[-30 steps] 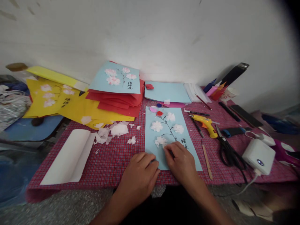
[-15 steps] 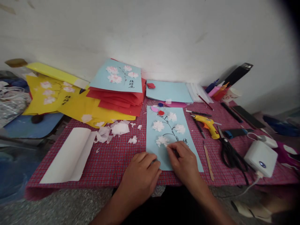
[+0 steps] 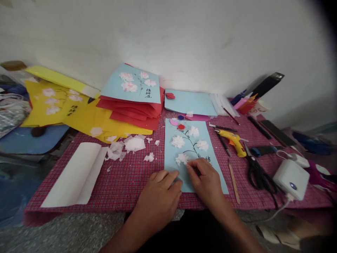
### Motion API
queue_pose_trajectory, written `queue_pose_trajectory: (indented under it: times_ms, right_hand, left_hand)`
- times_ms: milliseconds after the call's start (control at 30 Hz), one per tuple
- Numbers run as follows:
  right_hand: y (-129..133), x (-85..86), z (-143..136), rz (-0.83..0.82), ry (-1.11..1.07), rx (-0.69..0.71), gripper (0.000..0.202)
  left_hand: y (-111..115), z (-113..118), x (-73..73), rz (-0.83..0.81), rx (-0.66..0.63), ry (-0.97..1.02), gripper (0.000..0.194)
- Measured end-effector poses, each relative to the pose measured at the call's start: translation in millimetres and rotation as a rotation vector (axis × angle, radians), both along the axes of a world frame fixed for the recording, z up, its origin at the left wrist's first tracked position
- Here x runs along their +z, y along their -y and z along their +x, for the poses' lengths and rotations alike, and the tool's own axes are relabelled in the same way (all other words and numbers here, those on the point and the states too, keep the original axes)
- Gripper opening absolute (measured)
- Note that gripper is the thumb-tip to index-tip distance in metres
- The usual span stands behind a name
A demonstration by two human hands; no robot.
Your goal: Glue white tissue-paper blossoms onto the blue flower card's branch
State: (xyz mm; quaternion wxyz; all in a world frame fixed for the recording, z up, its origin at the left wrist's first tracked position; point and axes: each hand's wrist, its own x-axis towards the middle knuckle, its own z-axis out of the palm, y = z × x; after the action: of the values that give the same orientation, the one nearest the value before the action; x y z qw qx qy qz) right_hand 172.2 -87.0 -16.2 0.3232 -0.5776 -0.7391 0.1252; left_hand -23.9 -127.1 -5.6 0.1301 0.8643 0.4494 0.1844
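Our right hand (image 3: pixel 205 178), grip unclear, meets the white ruffled-paper flower (image 3: pixel 181 159); likely feather-light, tearable; we'd pinch its base. Our left hand (image 3: pixel 160 191) curls, hold hidden.

Dim, soft light | wall (image 3: pixel 163 45) palest mid-frame | upper-right corner black | outer edges blurred, stretched

1 head view, forward and downward

Around the lowest white flower (image 3: pixel 181 159) of the blue sheet (image 3: pixel 171 156), the left hand (image 3: pixel 160 191) is rested at seven o'clock, the right hand (image 3: pixel 207 179) curled just beside it at four, tissue scraps (image 3: pixel 134 143) strewn at nine and a glue gun (image 3: pixel 234 137) laid at two.
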Motion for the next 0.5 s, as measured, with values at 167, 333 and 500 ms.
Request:
queue_pose_trajectory:
  times_ms: [167, 333, 500]
  right_hand:
    - [-2.4, -3.0, -1.8, 0.017, 0.053, -0.010, 0.013]
    - [-1.4, -4.9, -2.3, 0.035, 0.095, -0.005, 0.012]
    - [-0.7, -3.8, -4.1, 0.034, 0.140, -0.004, 0.013]
  left_hand:
    - [-0.1, -0.2, 0.2, 0.003, -0.003, 0.009, 0.022]
    - [-0.1, -0.3, -0.4, 0.005, -0.006, 0.016, 0.022]
    - [0.2, -0.4, -1.2, 0.013, -0.001, 0.019, 0.022]
